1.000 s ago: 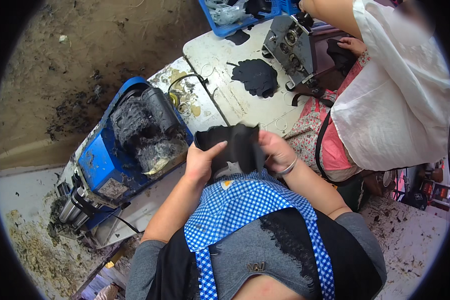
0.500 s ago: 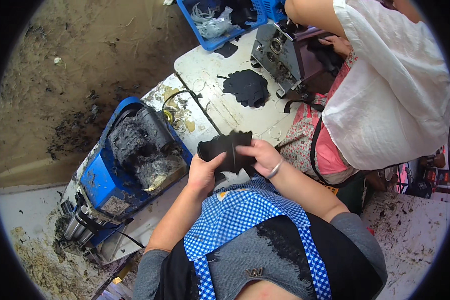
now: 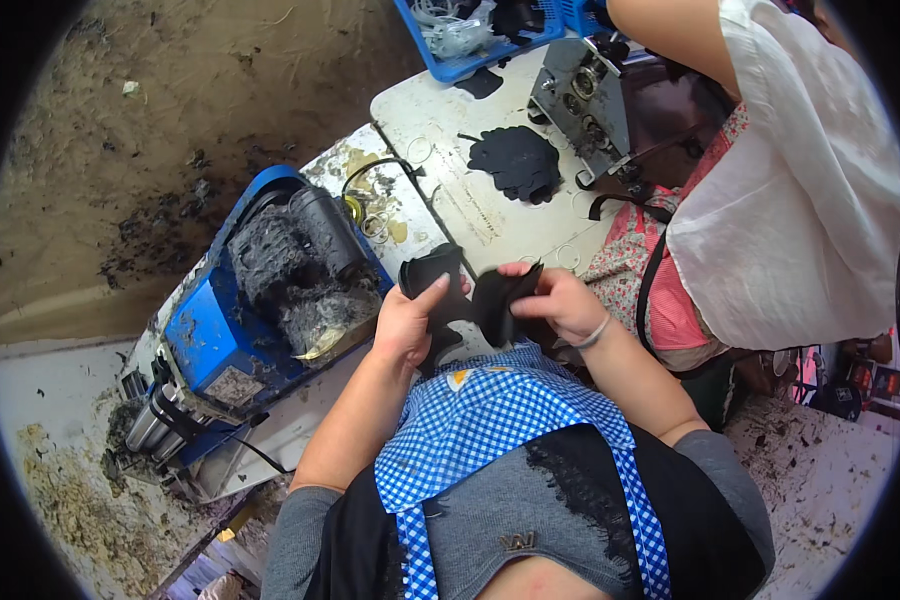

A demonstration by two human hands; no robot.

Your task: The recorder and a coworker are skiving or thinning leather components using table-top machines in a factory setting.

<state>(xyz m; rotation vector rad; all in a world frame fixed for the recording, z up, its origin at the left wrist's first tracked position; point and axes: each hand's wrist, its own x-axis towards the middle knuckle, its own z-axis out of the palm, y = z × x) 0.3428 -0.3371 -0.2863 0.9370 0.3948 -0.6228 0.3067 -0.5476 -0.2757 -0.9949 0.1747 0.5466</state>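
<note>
While the left hand's (image 3: 404, 326) fingers pinch black pieces (image 3: 426, 270) by the worktop's (image 3: 490, 222) near edge, the right hand's (image 3: 572, 306) pinch a black flap (image 3: 494, 304) alongside; apparently a two-handed handling step, next move calling for steady grips.

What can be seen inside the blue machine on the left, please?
Clumped grey fluff and a dark cylinder show in the blue machine; whatever lies beneath the fluff is covered.

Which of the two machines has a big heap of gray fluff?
The blue machine, left of the person's left hand: gray fluff is piled in it. The gray metal machine beside the co-worker shows no such heap.
</note>
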